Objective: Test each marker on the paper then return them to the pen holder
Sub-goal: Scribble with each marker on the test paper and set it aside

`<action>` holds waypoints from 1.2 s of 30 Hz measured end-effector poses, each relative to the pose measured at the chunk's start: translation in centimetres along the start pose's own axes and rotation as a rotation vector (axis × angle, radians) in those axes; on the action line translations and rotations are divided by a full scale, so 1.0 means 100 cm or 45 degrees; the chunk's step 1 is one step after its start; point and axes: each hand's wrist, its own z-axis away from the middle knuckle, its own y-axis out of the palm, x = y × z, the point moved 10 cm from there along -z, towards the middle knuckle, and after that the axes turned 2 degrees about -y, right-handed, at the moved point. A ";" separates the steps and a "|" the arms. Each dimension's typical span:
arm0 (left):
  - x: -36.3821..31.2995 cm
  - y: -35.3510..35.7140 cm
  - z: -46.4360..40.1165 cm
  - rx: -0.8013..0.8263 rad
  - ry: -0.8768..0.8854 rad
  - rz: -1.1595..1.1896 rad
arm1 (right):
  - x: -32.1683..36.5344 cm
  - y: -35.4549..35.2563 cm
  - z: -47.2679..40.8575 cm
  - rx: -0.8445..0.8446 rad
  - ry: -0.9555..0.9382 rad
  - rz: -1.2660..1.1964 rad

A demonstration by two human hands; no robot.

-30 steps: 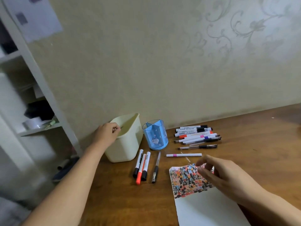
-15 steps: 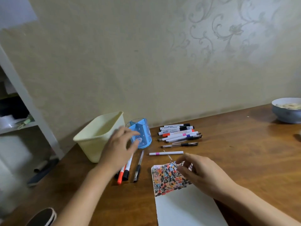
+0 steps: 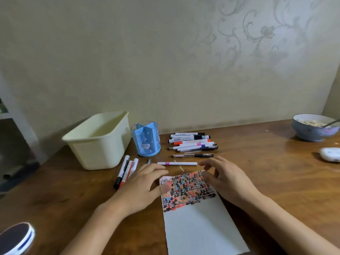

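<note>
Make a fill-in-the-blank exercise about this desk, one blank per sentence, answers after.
1. The blue pen holder stands just right of the cream ____.
2. The lone white marker above the paper has a ____ band.
3. The bowl sits at the table's far ____ edge.
4. Neither the left hand nor the right hand holds a ____.

Answers: bin; pink; right; marker

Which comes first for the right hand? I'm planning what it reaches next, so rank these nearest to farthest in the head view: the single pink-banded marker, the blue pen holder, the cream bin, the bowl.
From the right hand:
1. Pink-banded marker, just beyond its fingers.
2. Blue pen holder, farther back and left.
3. Bowl, far right, and cream bin, far left: too close to call.
</note>
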 end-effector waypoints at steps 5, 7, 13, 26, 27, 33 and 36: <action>0.002 -0.013 -0.020 -0.150 0.000 -0.061 | 0.002 0.005 0.001 0.022 -0.015 0.026; -0.001 -0.015 -0.032 -0.190 0.009 -0.103 | 0.001 0.005 0.001 0.031 -0.011 0.026; -0.003 -0.015 -0.055 -0.255 -0.027 -0.187 | -0.005 0.005 0.002 0.036 -0.012 0.016; -0.001 -0.033 -0.051 -0.471 -0.049 0.013 | -0.001 -0.001 0.004 0.025 0.029 -0.095; -0.008 -0.040 -0.044 -0.499 -0.006 0.068 | 0.001 -0.002 0.005 0.027 0.044 -0.150; -0.056 -0.040 0.017 -0.437 0.280 0.284 | 0.015 0.002 0.011 0.127 0.223 -0.745; -0.058 -0.032 0.030 -0.403 0.275 0.340 | 0.021 0.008 0.016 0.171 0.296 -1.048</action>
